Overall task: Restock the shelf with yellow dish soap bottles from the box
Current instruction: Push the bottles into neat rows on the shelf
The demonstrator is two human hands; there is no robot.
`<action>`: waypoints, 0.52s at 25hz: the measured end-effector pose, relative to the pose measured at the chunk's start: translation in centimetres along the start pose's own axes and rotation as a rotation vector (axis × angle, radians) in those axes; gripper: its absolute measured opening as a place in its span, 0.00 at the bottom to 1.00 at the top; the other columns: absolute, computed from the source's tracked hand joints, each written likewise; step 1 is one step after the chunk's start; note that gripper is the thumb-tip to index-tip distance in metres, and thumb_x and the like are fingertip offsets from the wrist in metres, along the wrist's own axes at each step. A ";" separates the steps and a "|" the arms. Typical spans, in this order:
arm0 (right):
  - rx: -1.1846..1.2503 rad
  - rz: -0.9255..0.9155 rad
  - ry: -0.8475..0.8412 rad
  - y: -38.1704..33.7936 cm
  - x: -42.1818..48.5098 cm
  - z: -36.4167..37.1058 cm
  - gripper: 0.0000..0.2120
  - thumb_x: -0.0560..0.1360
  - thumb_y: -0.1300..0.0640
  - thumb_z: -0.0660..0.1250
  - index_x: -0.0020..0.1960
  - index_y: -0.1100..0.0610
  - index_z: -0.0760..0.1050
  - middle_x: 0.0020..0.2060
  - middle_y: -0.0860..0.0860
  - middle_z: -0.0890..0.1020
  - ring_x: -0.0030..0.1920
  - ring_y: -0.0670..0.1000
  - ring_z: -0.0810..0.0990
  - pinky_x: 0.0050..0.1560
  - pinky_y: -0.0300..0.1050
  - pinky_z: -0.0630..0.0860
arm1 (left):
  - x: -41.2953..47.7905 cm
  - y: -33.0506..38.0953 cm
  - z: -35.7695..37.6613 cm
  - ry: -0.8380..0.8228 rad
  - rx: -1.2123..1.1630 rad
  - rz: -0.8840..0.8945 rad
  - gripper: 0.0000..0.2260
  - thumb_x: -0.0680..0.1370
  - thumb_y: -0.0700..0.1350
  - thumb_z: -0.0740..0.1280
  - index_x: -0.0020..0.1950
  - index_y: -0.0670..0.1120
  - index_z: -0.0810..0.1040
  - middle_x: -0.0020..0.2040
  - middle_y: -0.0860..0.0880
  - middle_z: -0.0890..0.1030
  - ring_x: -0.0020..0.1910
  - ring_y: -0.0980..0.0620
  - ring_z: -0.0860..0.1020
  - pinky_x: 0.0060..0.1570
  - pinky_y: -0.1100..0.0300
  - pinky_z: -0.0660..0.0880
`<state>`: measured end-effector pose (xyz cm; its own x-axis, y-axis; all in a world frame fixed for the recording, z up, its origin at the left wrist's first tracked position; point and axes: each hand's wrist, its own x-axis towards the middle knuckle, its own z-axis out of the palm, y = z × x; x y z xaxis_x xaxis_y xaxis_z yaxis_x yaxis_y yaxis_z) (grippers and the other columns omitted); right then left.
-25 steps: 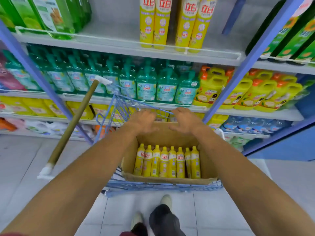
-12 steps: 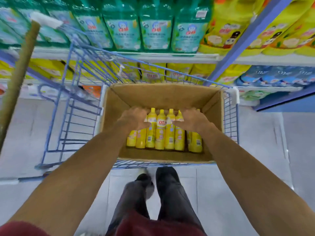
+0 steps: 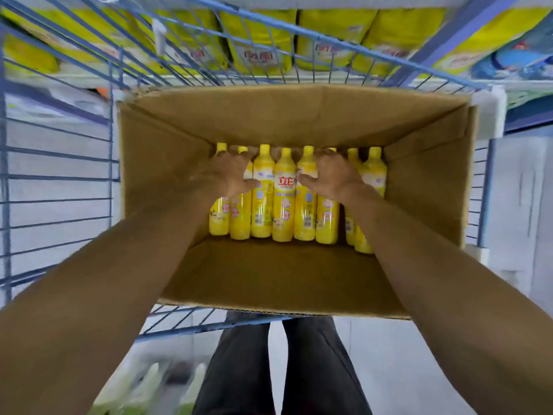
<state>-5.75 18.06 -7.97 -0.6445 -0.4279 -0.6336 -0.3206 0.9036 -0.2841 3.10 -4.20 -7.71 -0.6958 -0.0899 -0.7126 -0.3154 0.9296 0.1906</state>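
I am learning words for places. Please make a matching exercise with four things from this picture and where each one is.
Things:
1. yellow dish soap bottles
2. cardboard box
3. left hand
4. right hand

Places:
A. on the bottles left of the red-lettered one
B. inside the blue wire cart
C. on the bottles right of the red-lettered one
D. lying in the box

Pairs: 1-D, 2-B, 3-A, 4-C

Matt brown cardboard box holds glossy yellow plastic bottles; the cart is blue-coated metal wire.

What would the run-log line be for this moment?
stage: reaching into box | left hand: on bottles | right hand: on bottles | lifted: none yet
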 end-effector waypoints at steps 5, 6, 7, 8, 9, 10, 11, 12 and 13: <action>0.061 0.116 0.039 0.9 4.8 3.8 0.28 0.76 0.41 0.69 0.63 0.63 0.75 0.62 0.62 0.79 0.65 0.63 0.76 0.60 0.52 0.74 | 5.8 -2.3 2.3 0.047 -0.088 -0.075 0.28 0.77 0.59 0.70 0.69 0.42 0.72 0.67 0.40 0.76 0.67 0.37 0.74 0.60 0.50 0.72; 0.095 0.150 0.057 1.0 5.6 4.2 0.27 0.76 0.41 0.70 0.63 0.63 0.76 0.61 0.62 0.79 0.65 0.63 0.76 0.60 0.52 0.75 | 6.8 -2.6 2.7 0.053 -0.119 -0.084 0.28 0.77 0.58 0.70 0.69 0.41 0.72 0.67 0.39 0.76 0.68 0.37 0.73 0.61 0.50 0.72; 0.136 0.185 0.076 1.0 6.4 4.7 0.26 0.75 0.41 0.70 0.62 0.61 0.77 0.61 0.62 0.80 0.64 0.64 0.76 0.59 0.51 0.75 | 7.6 -2.9 3.1 0.054 -0.159 -0.096 0.28 0.76 0.58 0.71 0.70 0.42 0.73 0.67 0.39 0.76 0.68 0.38 0.73 0.63 0.50 0.71; 0.172 0.209 0.095 0.9 7.0 5.0 0.26 0.74 0.41 0.70 0.62 0.59 0.77 0.61 0.61 0.80 0.64 0.64 0.76 0.59 0.51 0.74 | 8.2 -3.1 3.5 0.058 -0.212 -0.108 0.28 0.76 0.57 0.71 0.69 0.42 0.74 0.67 0.39 0.77 0.68 0.39 0.73 0.63 0.50 0.72; 0.200 0.224 0.107 0.8 7.6 5.2 0.26 0.74 0.40 0.70 0.62 0.59 0.77 0.62 0.60 0.80 0.65 0.64 0.76 0.59 0.50 0.74 | 8.6 -3.2 3.7 0.066 -0.267 -0.122 0.27 0.74 0.57 0.72 0.67 0.43 0.75 0.66 0.40 0.78 0.67 0.39 0.75 0.63 0.50 0.74; 0.222 0.237 0.110 0.7 8.1 5.5 0.26 0.74 0.40 0.70 0.63 0.58 0.77 0.62 0.60 0.80 0.66 0.63 0.75 0.59 0.49 0.73 | 8.9 -3.1 4.0 0.077 -0.319 -0.149 0.26 0.72 0.58 0.73 0.65 0.44 0.77 0.63 0.40 0.80 0.64 0.40 0.76 0.61 0.49 0.76; 0.234 0.252 0.123 0.5 8.5 5.6 0.26 0.75 0.41 0.70 0.63 0.59 0.77 0.62 0.60 0.80 0.66 0.63 0.75 0.59 0.49 0.73 | 9.1 -3.2 4.4 0.098 -0.362 -0.184 0.26 0.70 0.59 0.73 0.61 0.45 0.79 0.60 0.41 0.81 0.62 0.40 0.78 0.58 0.49 0.77; 0.241 0.273 0.146 0.4 8.8 5.7 0.26 0.75 0.42 0.71 0.64 0.59 0.77 0.62 0.60 0.80 0.65 0.63 0.75 0.58 0.49 0.72 | 9.4 -3.3 4.9 0.125 -0.406 -0.211 0.27 0.67 0.61 0.72 0.59 0.46 0.80 0.58 0.41 0.82 0.60 0.40 0.79 0.56 0.49 0.78; 0.236 0.296 0.170 0.4 9.0 6.0 0.26 0.76 0.42 0.70 0.64 0.60 0.77 0.62 0.61 0.79 0.65 0.63 0.75 0.58 0.48 0.72 | 9.6 -3.5 5.4 0.157 -0.443 -0.231 0.27 0.64 0.61 0.71 0.57 0.47 0.81 0.56 0.43 0.83 0.58 0.41 0.80 0.55 0.49 0.79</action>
<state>-7.53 14.66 -18.08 -0.7968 -0.1284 -0.5904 0.0507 0.9595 -0.2771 1.00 -6.39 -18.90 -0.6538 -0.3587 -0.6662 -0.6909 0.6420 0.3323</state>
